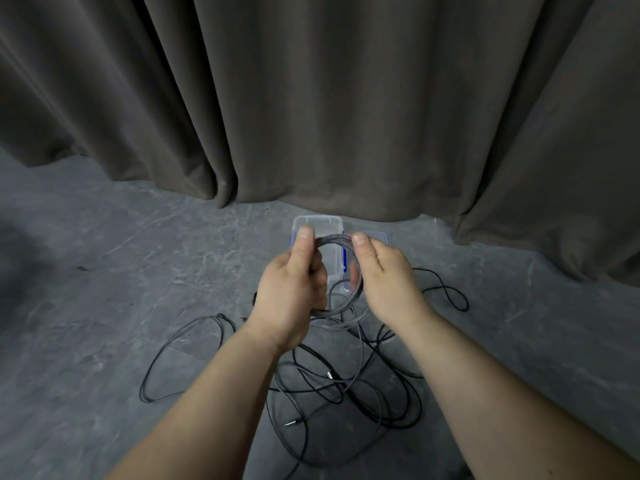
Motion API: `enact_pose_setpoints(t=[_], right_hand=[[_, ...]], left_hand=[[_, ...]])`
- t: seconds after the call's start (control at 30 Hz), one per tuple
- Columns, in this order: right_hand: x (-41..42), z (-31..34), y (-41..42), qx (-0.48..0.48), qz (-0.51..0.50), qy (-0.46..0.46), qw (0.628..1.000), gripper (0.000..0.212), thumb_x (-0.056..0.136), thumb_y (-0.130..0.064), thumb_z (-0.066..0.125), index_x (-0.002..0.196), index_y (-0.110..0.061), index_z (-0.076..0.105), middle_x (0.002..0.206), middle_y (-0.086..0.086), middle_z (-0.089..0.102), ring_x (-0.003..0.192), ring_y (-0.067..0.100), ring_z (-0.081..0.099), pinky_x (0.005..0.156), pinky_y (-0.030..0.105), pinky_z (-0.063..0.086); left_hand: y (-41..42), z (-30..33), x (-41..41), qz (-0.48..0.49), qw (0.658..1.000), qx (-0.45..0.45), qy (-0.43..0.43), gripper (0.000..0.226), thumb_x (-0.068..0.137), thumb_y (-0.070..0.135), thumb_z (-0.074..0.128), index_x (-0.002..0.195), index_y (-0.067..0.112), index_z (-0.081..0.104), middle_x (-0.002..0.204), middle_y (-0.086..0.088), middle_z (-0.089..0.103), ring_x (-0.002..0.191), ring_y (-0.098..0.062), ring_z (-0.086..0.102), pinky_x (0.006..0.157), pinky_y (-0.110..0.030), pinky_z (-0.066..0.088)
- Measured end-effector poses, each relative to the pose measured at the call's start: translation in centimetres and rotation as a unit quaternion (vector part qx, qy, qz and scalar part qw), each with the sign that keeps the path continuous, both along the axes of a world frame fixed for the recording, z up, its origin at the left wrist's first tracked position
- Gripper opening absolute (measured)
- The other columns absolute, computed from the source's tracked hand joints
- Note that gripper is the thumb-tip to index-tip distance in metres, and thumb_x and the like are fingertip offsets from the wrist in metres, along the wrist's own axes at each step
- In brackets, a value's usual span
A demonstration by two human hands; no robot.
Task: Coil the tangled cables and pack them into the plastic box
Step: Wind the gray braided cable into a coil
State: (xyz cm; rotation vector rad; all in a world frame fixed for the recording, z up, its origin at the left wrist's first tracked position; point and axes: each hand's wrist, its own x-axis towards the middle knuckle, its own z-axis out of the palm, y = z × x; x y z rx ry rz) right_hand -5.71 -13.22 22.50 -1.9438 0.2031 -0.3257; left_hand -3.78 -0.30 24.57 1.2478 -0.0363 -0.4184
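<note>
Both hands, left hand (290,289) and right hand (382,282), pinch a grey braided cable coil (341,308) at frame centre above the clear plastic box (317,223), mid-coiling; next, I judge, gather its trailing tail from the tangled black cables (346,386) below.

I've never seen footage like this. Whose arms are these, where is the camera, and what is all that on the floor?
There is no machine here: a person wears a camera on the head, looking down at their own arms. The left hand and right hand together hold a coil of grey braided cable, thumbs on top. Behind it, on the grey floor, sits a clear plastic box with its lid beside it. Loose black cables lie tangled below. A dark curtain hangs behind.
</note>
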Motion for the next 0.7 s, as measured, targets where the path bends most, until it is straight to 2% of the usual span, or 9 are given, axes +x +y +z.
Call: enact_pose_setpoints(t=[0.03, 0.1, 0.17, 0.33, 0.4, 0.5, 0.53, 0.6, 0.7], right_hand=[[0.0, 0.1, 0.0, -0.001, -0.002, 0.0, 1.0, 0.038, 0.103, -0.035, 0.035, 0.073, -0.03, 0.058, 0.055, -0.013, 0.055, 0.059, -0.001, 0.05, 0.064, 0.023, 0.04], [0.2, 0.2, 0.0, 0.006, 0.001, 0.01, 1.0, 0.038, 0.103, -0.037, 0.035, 0.073, -0.031, 0.058, 0.052, -0.026, 0.055, 0.058, -0.004, 0.048, 0.061, 0.018, 0.036], [0.5, 0.2, -0.2, 0.011, -0.007, 0.02, 1.0, 0.04, 0.102, -0.04, 0.036, 0.07, -0.029, 0.058, 0.05, -0.028, 0.054, 0.058, 0.0, 0.048, 0.063, 0.024, 0.036], [0.5, 0.4, -0.4, 0.034, -0.007, 0.016, 0.999, 0.042, 0.099, -0.044, 0.041, 0.068, -0.025, 0.061, 0.051, -0.008, 0.051, 0.053, 0.009, 0.048, 0.061, 0.028, 0.04], [0.5, 0.3, -0.2, 0.05, 0.001, 0.03, 0.998, 0.043, 0.098, -0.048, 0.041, 0.069, -0.024, 0.062, 0.058, 0.003, 0.049, 0.055, 0.014, 0.049, 0.062, 0.033, 0.043], [0.5, 0.2, -0.1, 0.125, 0.044, 0.068, 0.989, 0.046, 0.091, -0.061, 0.042, 0.085, -0.023, 0.068, 0.078, 0.014, 0.065, 0.071, 0.027, 0.065, 0.073, 0.041, 0.056], [0.4, 0.3, -0.2, 0.147, 0.067, 0.084, 0.983, 0.041, 0.091, -0.058, 0.044, 0.093, -0.024, 0.067, 0.088, 0.013, 0.068, 0.073, 0.027, 0.067, 0.072, 0.041, 0.056], [0.1, 0.3, -0.6, 0.163, 0.111, 0.114, 0.974, 0.014, 0.097, -0.031, 0.052, 0.101, -0.023, 0.062, 0.094, 0.006, 0.068, 0.066, 0.019, 0.064, 0.07, 0.035, 0.054], [-0.2, 0.1, -1.1, 0.127, 0.141, 0.141, 0.972, 0.019, 0.089, 0.003, 0.054, 0.092, -0.015, 0.059, 0.079, 0.004, 0.067, 0.065, 0.013, 0.062, 0.066, 0.02, 0.049]], left_hand=[[-0.1, 0.0, -0.1, -0.012, 1.0, 0.004, -0.012, 0.044, 0.088, 0.051, 0.047, 0.058, 0.023, 0.029, 0.05, 0.006, 0.021, 0.049, -0.012, 0.01, 0.047, -0.029, 0.009], [-0.3, 0.0, -0.1, -0.025, 0.999, 0.006, -0.025, 0.045, 0.095, 0.044, 0.043, 0.058, 0.023, 0.029, 0.051, 0.006, 0.021, 0.05, -0.012, 0.01, 0.048, -0.029, 0.009], [-0.3, 0.1, -0.2, -0.031, 0.999, 0.003, -0.03, 0.044, 0.1, 0.037, 0.038, 0.06, 0.021, 0.03, 0.051, 0.006, 0.021, 0.047, -0.009, 0.013, 0.047, -0.027, 0.011], [0.1, 0.4, -0.1, -0.061, 0.997, -0.013, -0.037, 0.04, 0.093, 0.04, 0.054, 0.062, 0.018, 0.044, 0.049, 0.007, 0.025, 0.043, -0.007, 0.017, 0.044, -0.02, 0.017], [0.2, 0.5, -0.2, -0.057, 0.997, -0.002, -0.046, 0.04, 0.098, 0.029, 0.051, 0.059, 0.021, 0.048, 0.047, 0.009, 0.03, 0.039, -0.005, 0.021, 0.04, -0.018, 0.022], [-0.1, 0.9, -0.2, 0.001, 0.999, 0.009, -0.035, 0.043, 0.102, 0.024, 0.042, 0.06, 0.019, 0.038, 0.045, 0.008, 0.031, 0.038, -0.005, 0.022, 0.039, -0.019, 0.019], [0.0, 1.0, 0.0, 0.033, 0.999, 0.003, -0.026, 0.043, 0.102, 0.025, 0.041, 0.06, 0.019, 0.037, 0.044, 0.008, 0.032, 0.037, -0.006, 0.022, 0.039, -0.02, 0.019], [0.4, 1.1, 0.8, 0.104, 0.994, -0.037, 0.011, 0.042, 0.102, 0.029, 0.043, 0.062, 0.02, 0.037, 0.045, 0.006, 0.032, 0.038, -0.008, 0.023, 0.039, -0.021, 0.02], [1.4, 1.1, 1.9, 0.183, 0.974, -0.116, 0.069, 0.041, 0.101, 0.031, 0.043, 0.062, 0.022, 0.033, 0.046, 0.006, 0.027, 0.038, -0.009, 0.021, 0.038, -0.02, 0.019]])
